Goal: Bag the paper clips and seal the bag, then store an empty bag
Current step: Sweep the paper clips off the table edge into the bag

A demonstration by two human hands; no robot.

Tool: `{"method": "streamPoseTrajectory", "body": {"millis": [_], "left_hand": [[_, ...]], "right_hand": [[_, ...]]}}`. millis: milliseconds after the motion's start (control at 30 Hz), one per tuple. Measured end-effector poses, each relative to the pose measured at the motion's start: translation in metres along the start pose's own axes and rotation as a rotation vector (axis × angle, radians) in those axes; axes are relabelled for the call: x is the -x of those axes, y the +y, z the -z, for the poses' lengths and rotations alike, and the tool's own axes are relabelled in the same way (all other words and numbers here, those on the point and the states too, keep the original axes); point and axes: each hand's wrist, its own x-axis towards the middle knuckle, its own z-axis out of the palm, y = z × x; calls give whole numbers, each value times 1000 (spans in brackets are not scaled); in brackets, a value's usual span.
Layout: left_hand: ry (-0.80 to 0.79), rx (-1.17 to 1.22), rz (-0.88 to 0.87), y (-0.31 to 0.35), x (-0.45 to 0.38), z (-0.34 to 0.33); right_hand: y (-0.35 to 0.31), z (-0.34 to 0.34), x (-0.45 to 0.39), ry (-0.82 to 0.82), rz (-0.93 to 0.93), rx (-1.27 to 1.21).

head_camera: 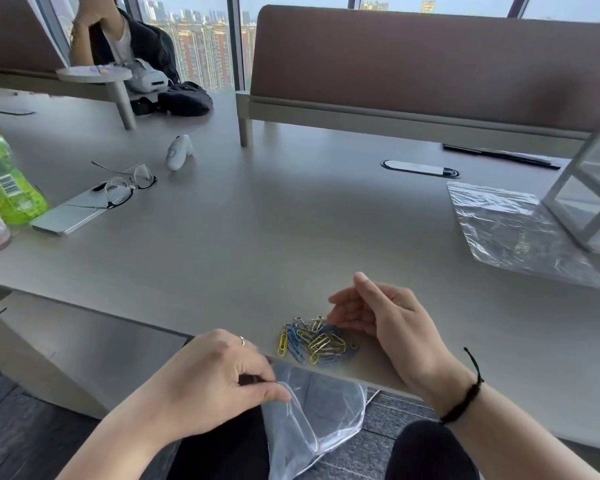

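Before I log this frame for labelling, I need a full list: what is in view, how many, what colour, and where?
paper clips: one pile, yellow and blue, near table edge
held bag: one, clear, below the table edge
spare bag: one, clear, flat at right
wire rack: one, white, far right, on the spare bag's edge
glasses: one pair, dark rims, on a silver phone
bottle: one, green, far left
white device: one, left of centre
table: one, grey
left hand: pinching the held bag
right hand: open, cupped beside the clips
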Motion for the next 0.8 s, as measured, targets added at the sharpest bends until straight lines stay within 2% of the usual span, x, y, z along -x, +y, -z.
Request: {"method": "streamPoseTrajectory", "body": {"millis": [267,433,533,700,733,800], "left_hand": [[-14,11,9,0,-1,-1],[-10,17,3,0,-2,0],[-10,24,0,0,-2,0],[-3,26,3,-2,-1,0],[-5,30,4,-2,-1,0],[-9,29,1,-2,-2,1]], "right_hand": [[-3,9,22,187,28,-33],[1,3,43,-64,-63,7],[6,-2,50,-134,-4,62],[2,-5,52,-303,-55,7],[-1,-5,48,-291,-43,-5],[-9,-3,34,-167,17,-26]]}}
